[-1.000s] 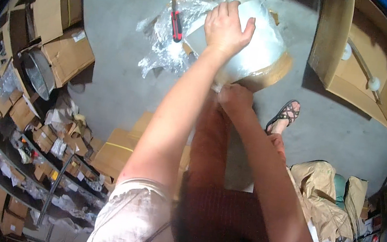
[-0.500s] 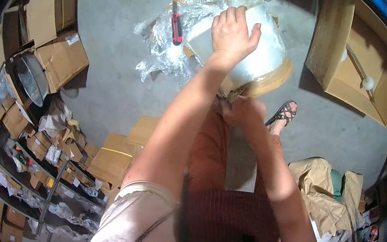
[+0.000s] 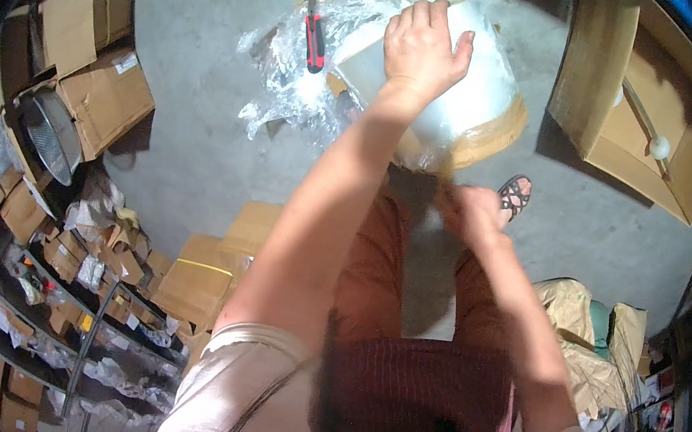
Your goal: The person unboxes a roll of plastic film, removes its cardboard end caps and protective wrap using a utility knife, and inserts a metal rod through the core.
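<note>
Left hand point(image 3: 425, 50) spread flat on white package point(image 3: 484, 81), upper centre of frame. Right hand point(image 3: 474, 214) curled, centre, blurred; can't tell if it holds anything. Red-black cutter point(image 3: 314, 42) upper centre-left, on plastic wrap point(image 3: 282, 105).

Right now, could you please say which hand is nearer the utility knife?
Left: the left hand is just right of the utility knife; the right hand is farther, lower right.

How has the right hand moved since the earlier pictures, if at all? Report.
Yes: judged against the open box, the right hand has moved rightward and lower in view.
</note>
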Tool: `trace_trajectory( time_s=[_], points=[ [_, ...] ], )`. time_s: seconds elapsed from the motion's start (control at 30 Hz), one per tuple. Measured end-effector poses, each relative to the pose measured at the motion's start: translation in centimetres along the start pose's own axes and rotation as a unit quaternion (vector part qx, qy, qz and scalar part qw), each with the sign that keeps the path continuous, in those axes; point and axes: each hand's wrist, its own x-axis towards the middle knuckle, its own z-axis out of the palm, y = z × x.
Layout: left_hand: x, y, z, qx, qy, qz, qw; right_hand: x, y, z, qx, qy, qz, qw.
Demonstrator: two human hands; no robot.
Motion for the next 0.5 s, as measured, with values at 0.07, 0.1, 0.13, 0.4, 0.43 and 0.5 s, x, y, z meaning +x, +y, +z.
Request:
trace_trajectory(
  time_s=[0.07, 0.1, 0.13, 0.4, 0.43, 0.5],
  points=[
    [0.1, 0.2, -0.1, -0.005, 0.007, 0.006, 1.0, -3.1, 6.3, 0.3, 0.057, 0.115, -0.024, 0.991],
    [0.1, 0.1, -0.2, -0.003, 0.006, 0.009, 1.0, -4.0, 8.0, -0.6, 0.101, 0.17, -0.014, 0.98],
    [-0.1, 0.1, -0.3, -0.003, 0.003, 0.011, 1.0, -4.0, 9.2, -1.4, 0.077, 0.203, -0.056, 0.975],
    [1.1, 2.4, -0.1, -0.025, -0.063, -0.025, 0.997, -5.1, 10.5, -4.1, 0.041, 0.256, -0.037, 0.965],
    [0.8, 1.9, -0.2, -0.006, -0.053, -0.023, 0.998, -4.9, 9.4, -4.7, 0.039, 0.242, -0.01, 0.97],
    [0.4, 1.1, -0.2, 0.014, -0.044, -0.019, 0.999, -5.0, 6.6, -6.9, 0.039, 0.226, 0.015, 0.973]
  ],
)
